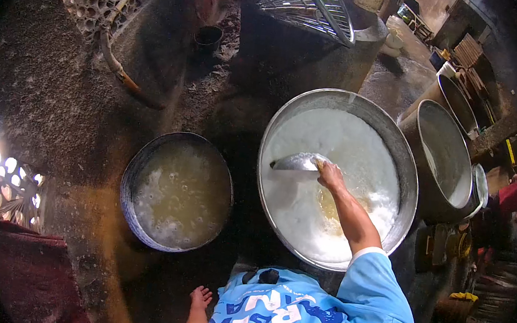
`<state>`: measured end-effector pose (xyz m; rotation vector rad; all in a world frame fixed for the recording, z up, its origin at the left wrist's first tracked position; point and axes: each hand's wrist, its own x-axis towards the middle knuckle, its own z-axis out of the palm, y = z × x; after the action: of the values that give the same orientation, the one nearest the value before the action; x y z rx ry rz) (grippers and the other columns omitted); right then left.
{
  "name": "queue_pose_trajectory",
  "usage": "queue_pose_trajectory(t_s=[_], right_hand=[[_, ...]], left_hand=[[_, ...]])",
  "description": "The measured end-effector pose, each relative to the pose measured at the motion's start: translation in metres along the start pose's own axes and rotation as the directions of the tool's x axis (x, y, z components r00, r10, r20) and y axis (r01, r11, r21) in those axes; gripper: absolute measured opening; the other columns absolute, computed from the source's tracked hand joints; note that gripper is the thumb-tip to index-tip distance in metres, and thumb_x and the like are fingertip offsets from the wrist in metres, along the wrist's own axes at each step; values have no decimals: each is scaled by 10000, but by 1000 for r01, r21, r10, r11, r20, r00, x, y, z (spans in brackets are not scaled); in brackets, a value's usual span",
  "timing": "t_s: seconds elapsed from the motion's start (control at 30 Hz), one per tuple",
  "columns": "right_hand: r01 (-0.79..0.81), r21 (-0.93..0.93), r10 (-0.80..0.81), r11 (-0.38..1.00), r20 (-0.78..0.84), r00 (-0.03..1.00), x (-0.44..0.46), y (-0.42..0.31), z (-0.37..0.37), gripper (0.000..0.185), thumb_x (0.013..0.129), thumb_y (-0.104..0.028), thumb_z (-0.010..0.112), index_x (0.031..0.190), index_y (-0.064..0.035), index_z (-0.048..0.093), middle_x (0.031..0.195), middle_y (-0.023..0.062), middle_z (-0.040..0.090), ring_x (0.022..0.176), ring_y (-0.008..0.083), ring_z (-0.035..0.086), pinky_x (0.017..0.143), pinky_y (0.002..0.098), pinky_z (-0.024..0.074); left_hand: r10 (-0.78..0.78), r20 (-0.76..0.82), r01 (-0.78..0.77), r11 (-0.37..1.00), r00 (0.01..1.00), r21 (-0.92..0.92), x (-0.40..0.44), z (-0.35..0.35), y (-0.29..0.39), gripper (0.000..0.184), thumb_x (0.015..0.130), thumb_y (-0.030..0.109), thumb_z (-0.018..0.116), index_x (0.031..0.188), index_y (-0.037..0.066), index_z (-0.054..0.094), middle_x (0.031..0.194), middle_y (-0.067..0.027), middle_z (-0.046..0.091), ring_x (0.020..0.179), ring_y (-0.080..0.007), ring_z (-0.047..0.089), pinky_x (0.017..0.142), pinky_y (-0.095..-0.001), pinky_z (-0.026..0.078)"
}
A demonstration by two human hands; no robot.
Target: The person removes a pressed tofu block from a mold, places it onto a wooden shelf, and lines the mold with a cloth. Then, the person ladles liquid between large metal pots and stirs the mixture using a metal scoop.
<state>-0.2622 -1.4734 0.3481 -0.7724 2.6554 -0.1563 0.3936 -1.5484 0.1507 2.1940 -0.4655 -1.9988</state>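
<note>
My right hand (331, 176) is closed on the edge of a shallow metal bowl (299, 161). The bowl sits over the large round metal pot (262, 204), low at the surface of the cloudy, foamy white liquid (317, 130). Where the bowl meets the liquid is hard to make out. Below the pots, beside the blue shirt, my left hand (201, 296) is empty with its fingers apart. To the left stands a smaller round pot (128, 211) of yellowish bubbling liquid with white foam along one side.
Tall metal drums (443, 148) stand to the right of the large pot. A metal rack of curved bars (305, 4) lies beyond it at the top. A curved branch-like stick (118, 67) leans at upper left. Dark red cloth (18, 263) hangs at lower left.
</note>
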Motion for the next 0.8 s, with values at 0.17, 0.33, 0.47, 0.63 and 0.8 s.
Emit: queue_pose_trajectory(t_s=[0.17, 0.33, 0.47, 0.63, 0.8], right_hand=[[-57, 25, 57, 998, 9, 998, -22, 67, 49, 402, 668, -91, 612, 1064, -46, 563, 1021, 203, 603, 978, 365, 574, 812, 444, 488], [-198, 11, 197, 980, 72, 978, -82, 114, 51, 363, 660, -87, 584, 1014, -5, 582, 954, 228, 613, 906, 370, 601, 777, 437, 504], [-211, 2, 211, 978, 39, 977, -123, 171, 69, 302, 651, -78, 572, 937, 17, 586, 892, 238, 622, 851, 374, 616, 745, 433, 514], [-208, 65, 205, 976, 53, 977, -175, 247, 58, 272, 659, -90, 568, 913, 8, 569, 883, 233, 622, 850, 384, 607, 760, 453, 493], [-57, -4, 57, 998, 27, 998, -221, 307, -21, 302, 652, -73, 565, 947, -6, 570, 822, 244, 617, 809, 386, 614, 710, 455, 493]], left_hand=[[25, 68, -32, 995, 997, 96, 14, 36, 27, 335, 840, 293, 504, 1126, 120, 518, 988, -79, 605, 773, -224, 605, 647, -395, 457], [186, 218, -240, 936, 958, 258, 3, 114, 72, 298, 821, 299, 552, 1065, 127, 550, 903, -62, 621, 702, -188, 606, 560, -342, 454], [275, 306, -371, 872, 911, 319, -35, 180, 102, 301, 849, 296, 528, 1095, 124, 548, 893, -46, 618, 664, -144, 595, 554, -298, 449], [347, 317, -443, 839, 883, 315, -55, 221, 88, 294, 861, 282, 516, 1108, 125, 541, 907, -35, 625, 672, -142, 601, 563, -290, 457], [316, 240, -386, 851, 918, 355, -75, 223, 30, 284, 859, 263, 498, 1100, 122, 549, 924, -52, 626, 690, -152, 604, 568, -294, 459]])
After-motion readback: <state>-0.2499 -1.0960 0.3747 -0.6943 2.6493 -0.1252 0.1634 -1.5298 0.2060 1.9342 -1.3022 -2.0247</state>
